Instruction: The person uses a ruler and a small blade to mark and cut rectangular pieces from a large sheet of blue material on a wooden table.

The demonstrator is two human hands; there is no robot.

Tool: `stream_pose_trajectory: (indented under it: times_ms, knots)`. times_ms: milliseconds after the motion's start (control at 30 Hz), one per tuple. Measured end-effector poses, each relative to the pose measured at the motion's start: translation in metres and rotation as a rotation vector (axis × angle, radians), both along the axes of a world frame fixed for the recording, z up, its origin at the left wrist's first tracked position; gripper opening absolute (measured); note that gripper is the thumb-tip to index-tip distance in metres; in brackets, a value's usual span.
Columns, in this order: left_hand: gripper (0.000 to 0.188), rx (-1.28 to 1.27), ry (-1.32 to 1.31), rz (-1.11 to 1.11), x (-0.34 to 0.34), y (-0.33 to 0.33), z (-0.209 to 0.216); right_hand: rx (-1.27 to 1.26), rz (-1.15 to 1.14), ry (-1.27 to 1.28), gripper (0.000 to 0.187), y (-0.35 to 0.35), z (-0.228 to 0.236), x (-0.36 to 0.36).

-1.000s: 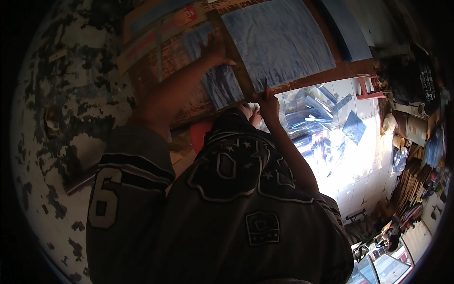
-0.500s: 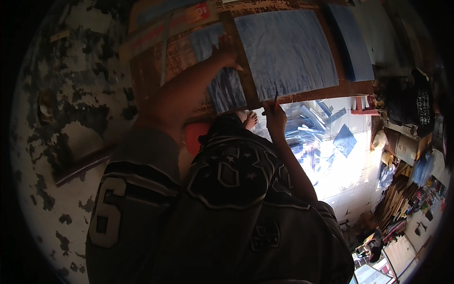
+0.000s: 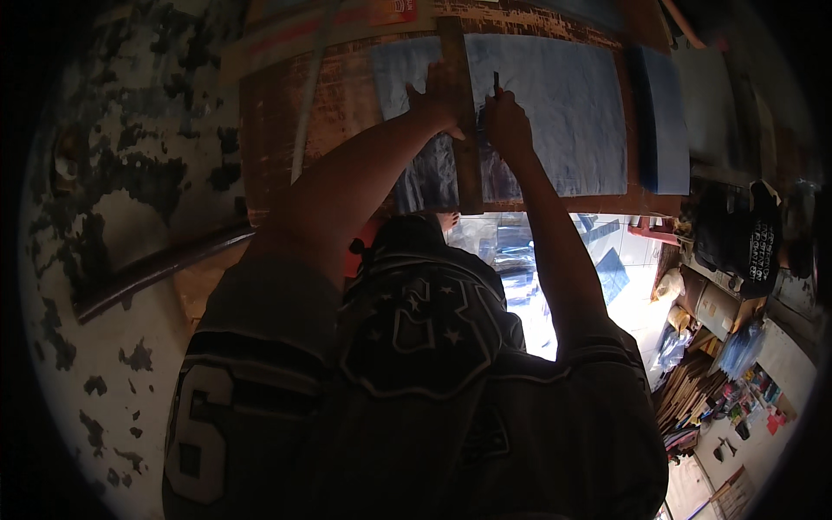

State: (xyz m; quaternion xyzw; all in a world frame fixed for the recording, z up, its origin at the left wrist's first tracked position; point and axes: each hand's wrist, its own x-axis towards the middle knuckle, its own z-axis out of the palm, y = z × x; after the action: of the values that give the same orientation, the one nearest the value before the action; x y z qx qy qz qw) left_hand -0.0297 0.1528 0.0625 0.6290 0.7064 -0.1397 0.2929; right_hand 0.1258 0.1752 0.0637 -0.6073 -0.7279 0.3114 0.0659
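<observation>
A stack of bluish, film-like sheets (image 3: 563, 113) lies on a worn brown worktable (image 3: 269, 130). Across it runs a long dark straightedge (image 3: 468, 165), with a narrower strip of sheet (image 3: 394, 65) on its left side. My left hand (image 3: 436, 100) is spread open, pressing down on the straightedge at about its middle. Just right of the bar, over the larger sheet, my right hand (image 3: 510, 123) is closed around a slim cutter knife (image 3: 497, 84), its tip pointing away from me. Most of the knife's handle is hidden in my fingers.
Another pile of blue sheets (image 3: 660, 121) sits at the table's right end. Sheet offcuts (image 3: 520, 260) litter the bright tiled floor, near a red stool (image 3: 654, 230). A person in dark clothing (image 3: 741, 234) is at the right. A peeling wall (image 3: 130, 217) stands to the left.
My right hand has moved with the knife from the table's near edge, away from me, to beside the straightedge. My left hand stays on the bar. The whole view has shifted slightly.
</observation>
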Motion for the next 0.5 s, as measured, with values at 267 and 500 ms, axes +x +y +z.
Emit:
stream_pose_trajectory:
  times_ms: [267,500]
  knots:
    - [0.141,0.02,0.002,0.003,0.003,-0.003,0.002,0.292,0.422,-0.189,0.035,0.065,-0.001,-0.069]
    - [0.142,0.065,0.012,0.022,-0.001,-0.01,-0.005,0.153,0.439,-0.213,0.03,0.076,0.006,-0.085]
